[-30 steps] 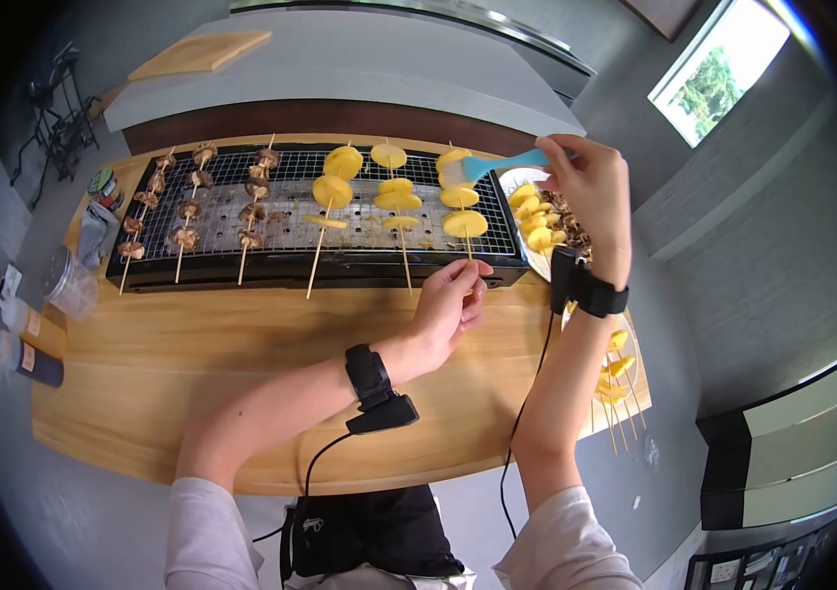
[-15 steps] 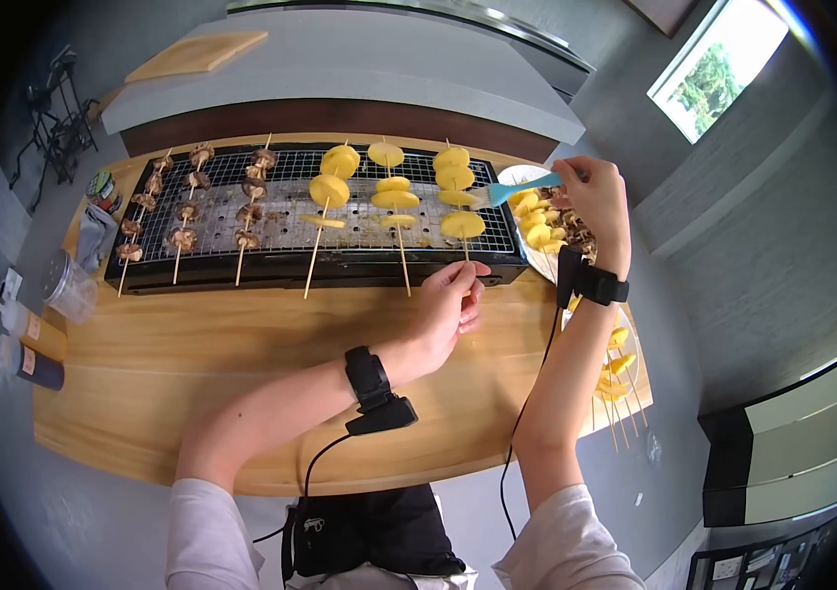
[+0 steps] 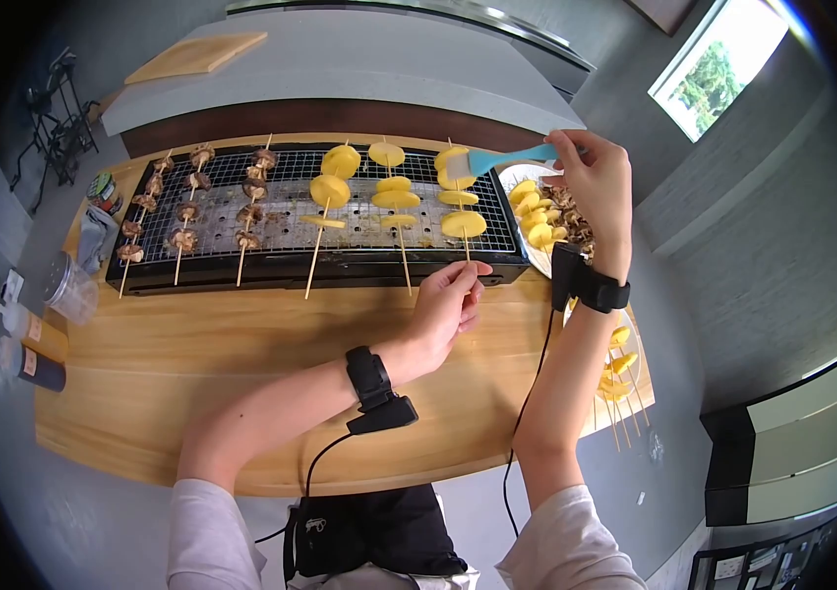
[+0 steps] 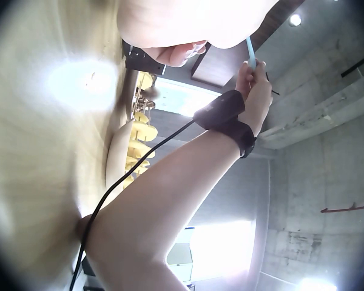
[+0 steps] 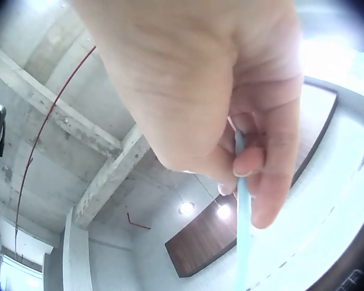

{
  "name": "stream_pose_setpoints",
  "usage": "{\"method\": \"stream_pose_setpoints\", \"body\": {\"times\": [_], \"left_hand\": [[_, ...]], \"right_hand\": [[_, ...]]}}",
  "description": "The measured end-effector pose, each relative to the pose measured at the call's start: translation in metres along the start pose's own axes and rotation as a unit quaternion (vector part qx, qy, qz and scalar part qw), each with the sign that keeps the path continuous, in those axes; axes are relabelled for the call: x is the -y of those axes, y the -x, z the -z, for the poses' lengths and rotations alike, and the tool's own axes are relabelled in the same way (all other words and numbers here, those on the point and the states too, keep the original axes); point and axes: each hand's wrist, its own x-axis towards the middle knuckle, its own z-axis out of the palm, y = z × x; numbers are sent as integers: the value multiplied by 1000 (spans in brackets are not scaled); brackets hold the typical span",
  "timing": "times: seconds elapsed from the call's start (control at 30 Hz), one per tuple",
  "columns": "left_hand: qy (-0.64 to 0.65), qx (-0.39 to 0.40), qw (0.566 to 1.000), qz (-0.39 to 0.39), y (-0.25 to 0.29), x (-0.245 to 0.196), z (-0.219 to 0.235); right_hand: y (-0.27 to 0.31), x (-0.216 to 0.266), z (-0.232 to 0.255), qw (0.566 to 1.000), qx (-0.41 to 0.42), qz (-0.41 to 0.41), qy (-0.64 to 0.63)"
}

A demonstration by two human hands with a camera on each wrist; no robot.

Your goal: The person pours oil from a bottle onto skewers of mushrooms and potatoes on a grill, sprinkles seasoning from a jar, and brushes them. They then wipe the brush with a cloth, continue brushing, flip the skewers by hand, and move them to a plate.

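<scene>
My right hand [image 3: 596, 192] pinches the handle of a light blue basting brush [image 3: 497, 158], its bristles on the upper slices of the rightmost potato skewer [image 3: 463, 225]. In the right wrist view the blue handle [image 5: 243, 224] runs between thumb and fingers. My left hand [image 3: 448, 313] pinches the lower end of that same skewer at the grill's front edge. Two more skewers of yellow slices [image 3: 395, 199] lie to its left on the wire rack of the black grill [image 3: 340, 267]. Farther left on the rack are several mushroom skewers [image 3: 249, 212].
A plate [image 3: 540, 260] with yellow slices and mushrooms stands right of the grill, another plate [image 3: 634, 344] of potato skewers nearer me. At the left are a clear jar [image 3: 69, 287], squeeze bottles [image 3: 33, 329] and a small can [image 3: 104, 190]. A cutting board [image 3: 197, 55] lies on the counter behind.
The brush first moved down to the lower slices at the skewer's right side, then back up onto the upper slices. My left hand stays on the skewer's end.
</scene>
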Motion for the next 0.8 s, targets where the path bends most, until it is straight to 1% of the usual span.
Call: {"method": "stream_pose_setpoints", "body": {"times": [0.07,0.2,0.3,0.37,0.43,0.47,0.6,0.67,0.8], "left_hand": [[4,-2,1000,0,0,0,0],[-2,-1,1000,1,1,0,0],[-6,1,1000,7,0,-2,0],[-6,0,1000,9,1,-2,-1],[-6,-2,1000,7,1,-2,-1],[-5,-3,1000,6,1,-1,-1],[-5,0,1000,7,2,-2,0],[-5,1,1000,6,2,-2,0],[-10,-2,1000,2,2,-1,0]], "right_hand": [[-1,1,-6,999,-46,-13,-11],[-5,-11,-21,998,-62,-2,-15],[-6,-15,-26,998,-51,3,-21],[-6,-18,-24,999,-53,12,-3],[-5,-20,-21,997,-65,-2,42],[-5,-19,-19,997,-62,-11,40],[-6,-30,-15,994,-75,-4,74],[-4,-28,-13,989,-90,-1,120],[-4,-19,-11,992,-86,-6,88]]}}
